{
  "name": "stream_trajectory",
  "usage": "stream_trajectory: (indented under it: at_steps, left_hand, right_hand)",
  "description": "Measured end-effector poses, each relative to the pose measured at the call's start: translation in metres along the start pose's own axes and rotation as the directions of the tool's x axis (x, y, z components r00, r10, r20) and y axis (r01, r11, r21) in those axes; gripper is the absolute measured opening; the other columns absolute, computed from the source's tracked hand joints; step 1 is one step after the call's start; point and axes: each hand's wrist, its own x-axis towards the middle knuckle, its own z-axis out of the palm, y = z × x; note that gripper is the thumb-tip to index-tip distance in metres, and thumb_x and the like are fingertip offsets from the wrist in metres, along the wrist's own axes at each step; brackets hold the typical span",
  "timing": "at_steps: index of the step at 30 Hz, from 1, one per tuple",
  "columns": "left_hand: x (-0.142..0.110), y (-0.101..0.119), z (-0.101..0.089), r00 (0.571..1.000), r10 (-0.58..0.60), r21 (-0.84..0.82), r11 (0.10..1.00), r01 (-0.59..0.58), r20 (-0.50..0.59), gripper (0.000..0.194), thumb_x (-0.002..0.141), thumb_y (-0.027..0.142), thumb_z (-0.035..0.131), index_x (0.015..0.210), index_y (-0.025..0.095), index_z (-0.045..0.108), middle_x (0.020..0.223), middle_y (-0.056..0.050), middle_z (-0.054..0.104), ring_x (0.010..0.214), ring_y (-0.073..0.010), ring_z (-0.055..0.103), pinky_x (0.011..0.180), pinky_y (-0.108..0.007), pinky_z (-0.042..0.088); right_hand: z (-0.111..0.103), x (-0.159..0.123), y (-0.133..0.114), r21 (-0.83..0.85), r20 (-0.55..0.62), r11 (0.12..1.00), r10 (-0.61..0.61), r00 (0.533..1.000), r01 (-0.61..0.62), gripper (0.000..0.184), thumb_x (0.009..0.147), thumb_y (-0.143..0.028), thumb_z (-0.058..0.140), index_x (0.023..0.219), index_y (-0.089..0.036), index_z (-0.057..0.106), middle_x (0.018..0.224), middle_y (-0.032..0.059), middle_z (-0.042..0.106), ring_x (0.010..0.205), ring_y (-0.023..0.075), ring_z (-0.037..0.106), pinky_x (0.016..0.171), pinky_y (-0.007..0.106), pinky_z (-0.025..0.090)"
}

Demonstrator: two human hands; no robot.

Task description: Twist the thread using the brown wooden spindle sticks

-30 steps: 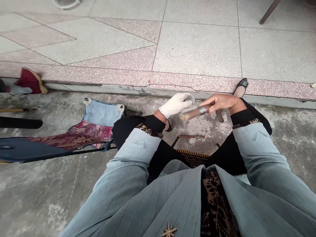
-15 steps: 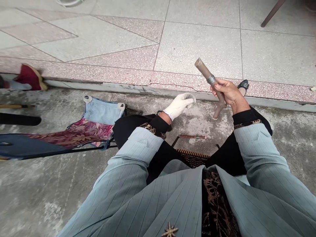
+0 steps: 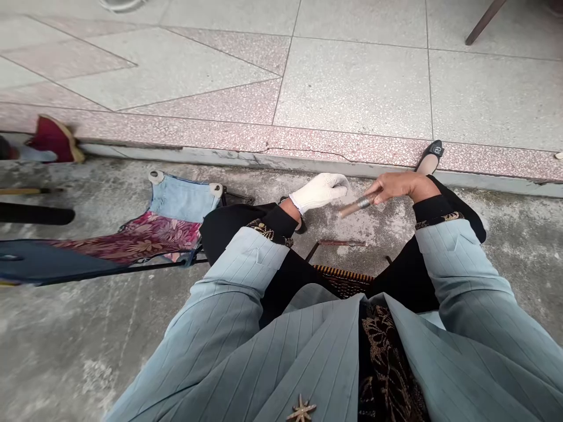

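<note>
My right hand (image 3: pixel 391 186), bare, is closed around a brown wooden stick (image 3: pixel 349 209) with its lighter end pointing left and down. A band of silvery wire (image 3: pixel 364 202) is wound around the stick beside my fingers. The rest of the stick is hidden behind the hand. To its left, my left hand (image 3: pixel 320 191) wears a white knitted glove, thumb and fingers curled together in a pinch. It seems to grip the thin free end of the wire, which hardly shows here. A gap separates the two hands.
A reclining chair (image 3: pixel 162 225) with patterned cloth stands at left. Beneath me is a woven seat (image 3: pixel 347 281) with a rusty bar (image 3: pixel 341 242) before it. A raised tiled step (image 3: pixel 352 88) runs ahead. Another person's red shoe (image 3: pixel 53 140) is at far left.
My right hand has turned the stick from pointing up and away to pointing left and down, bringing its wired end lower. My left hand stays nearly in place, slightly lower.
</note>
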Motion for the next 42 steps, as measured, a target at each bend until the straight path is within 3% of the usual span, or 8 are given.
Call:
stream_trajectory:
  at_steps: [3, 9, 14, 21, 26, 32, 38, 42]
  left_hand:
    - [0.000, 0.003, 0.000, 0.998, 0.002, -0.210, 0.978, 0.010, 0.055, 0.018, 0.079, 0.027, 0.059, 0.089, 0.013, 0.067, 0.075, -0.001, 0.064, 0.063, -0.0101, 0.052, 0.061, -0.023, 0.039]
    - [0.002, 0.000, 0.009, 0.993, -0.108, -0.711, 0.702, 0.041, -0.049, 0.025, 0.086, 0.039, 0.061, 0.091, 0.015, 0.060, 0.053, 0.007, 0.044, 0.040, -0.0046, 0.032, 0.042, -0.021, 0.031]
    - [0.003, -0.002, 0.014, 0.988, -0.139, -0.713, 0.699, 0.049, -0.068, 0.020, 0.083, 0.035, 0.064, 0.086, 0.015, 0.061, 0.053, 0.006, 0.044, 0.040, -0.0043, 0.034, 0.038, -0.020, 0.026]
    - [0.002, 0.004, 0.016, 0.996, -0.089, -0.586, 0.808, 0.061, -0.020, 0.014, 0.085, 0.028, 0.058, 0.089, 0.016, 0.063, 0.056, 0.005, 0.045, 0.044, -0.0064, 0.036, 0.041, -0.021, 0.027]
    - [0.000, 0.010, 0.017, 0.999, -0.035, -0.225, 0.974, 0.034, 0.001, 0.018, 0.085, 0.026, 0.051, 0.089, 0.016, 0.065, 0.066, 0.002, 0.057, 0.055, -0.0096, 0.047, 0.053, -0.022, 0.034]
    - [0.001, 0.007, 0.012, 1.000, 0.008, 0.031, 0.999, -0.007, -0.029, 0.022, 0.084, 0.027, 0.052, 0.092, 0.015, 0.068, 0.077, -0.001, 0.065, 0.069, -0.0144, 0.055, 0.062, -0.025, 0.037]
    - [0.002, 0.002, -0.002, 0.995, -0.014, 0.125, 0.992, 0.026, -0.098, 0.022, 0.084, 0.026, 0.050, 0.089, 0.015, 0.069, 0.071, -0.001, 0.061, 0.067, -0.0148, 0.053, 0.062, -0.026, 0.034]
    - [0.002, -0.002, -0.005, 0.997, -0.009, 0.041, 0.999, 0.012, -0.079, 0.017, 0.082, 0.024, 0.053, 0.085, 0.015, 0.067, 0.072, 0.000, 0.061, 0.068, -0.0134, 0.054, 0.064, -0.025, 0.037]
  right_hand:
    - [-0.001, -0.009, -0.007, 0.220, 0.086, 0.963, -0.177, 0.980, 0.155, 0.058, 0.072, -0.045, 0.079, 0.122, -0.018, 0.073, 0.083, 0.0026, 0.074, 0.067, 0.0125, 0.059, 0.069, 0.027, 0.048]
    - [0.003, -0.014, -0.008, 0.471, -0.551, 0.714, -0.220, 0.805, 0.518, 0.067, 0.066, -0.055, 0.083, 0.118, -0.014, 0.070, 0.083, 0.0038, 0.069, 0.064, 0.0116, 0.056, 0.063, 0.027, 0.049]
    - [0.002, -0.010, -0.007, 0.474, -0.723, 0.645, -0.104, 0.682, 0.600, 0.069, 0.064, -0.064, 0.081, 0.112, -0.017, 0.068, 0.086, 0.0042, 0.065, 0.065, 0.0120, 0.057, 0.061, 0.027, 0.051]
    - [0.000, 0.006, 0.001, 0.505, -0.782, 0.722, 0.150, 0.605, 0.473, 0.063, 0.070, -0.056, 0.078, 0.118, -0.017, 0.067, 0.083, 0.0033, 0.065, 0.063, 0.0122, 0.056, 0.059, 0.026, 0.050]
    - [0.003, 0.020, 0.009, 0.343, -0.795, 0.938, 0.264, 0.546, 0.046, 0.049, 0.080, -0.031, 0.071, 0.126, -0.015, 0.069, 0.099, 0.0071, 0.071, 0.076, 0.0174, 0.062, 0.071, 0.031, 0.050]
    - [0.006, 0.018, 0.008, -0.136, -0.611, 0.923, 0.208, 0.764, -0.360, 0.036, 0.081, -0.027, 0.070, 0.116, -0.024, 0.077, 0.104, 0.0075, 0.074, 0.090, 0.0249, 0.065, 0.079, 0.033, 0.047]
    - [0.003, 0.005, 0.002, -0.169, -0.224, 0.968, 0.148, 0.963, -0.188, 0.036, 0.078, -0.027, 0.073, 0.113, -0.027, 0.078, 0.093, 0.0012, 0.076, 0.082, 0.0197, 0.064, 0.077, 0.030, 0.045]
    - [-0.002, -0.010, -0.005, 0.024, 0.030, 0.999, -0.036, 0.999, 0.035, 0.043, 0.075, -0.041, 0.076, 0.115, -0.026, 0.077, 0.088, 0.0001, 0.075, 0.072, 0.0149, 0.061, 0.072, 0.028, 0.047]
